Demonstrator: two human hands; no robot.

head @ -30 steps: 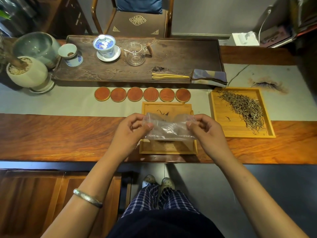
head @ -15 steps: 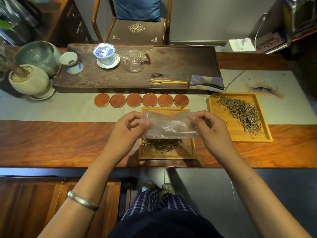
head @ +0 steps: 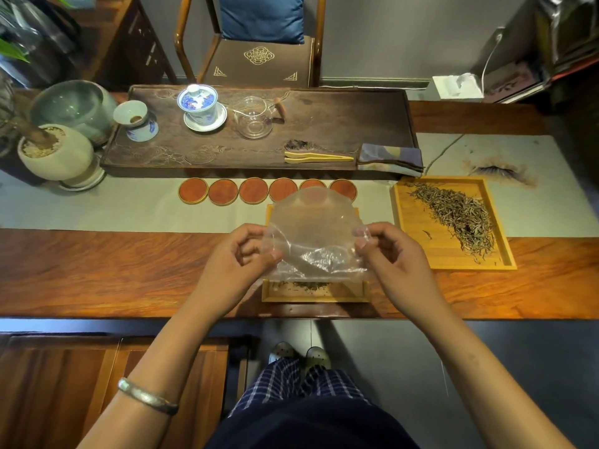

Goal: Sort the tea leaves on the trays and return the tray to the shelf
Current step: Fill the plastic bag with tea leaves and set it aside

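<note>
**Bag held open over near tray: light, limp, slippery**

Left hand [head: 241, 254] and right hand [head: 385, 251] each pinch one side of a clear plastic bag [head: 312, 234], held above the near tray [head: 316, 291]. Mouth is spread into a rounded opening facing away from the person. Nothing visible inside the bag, though the film is crumpled low down, so can't be sure.

Near tray: shallow bamboo, near edge of the worktop [head: 97, 273], mostly hidden behind the bag. A thin scatter of dark leaves [head: 304, 285] shows along its near strip. Right tray [head: 505, 251] sits well apart, holding a long heap of paler tea [head: 457, 215].

Handling, as I judge it:
- Bag: near weightless, no stiffness, slick film. Hold at the mouth rim, both sides; one-handed it will likely collapse shut.
- Leaves: dry, brittle, light. Tip or sweep them, don't squeeze; they scatter easily.
- Trays: rigid, light, low rim. Grip two opposite edges, keep level.
</note>
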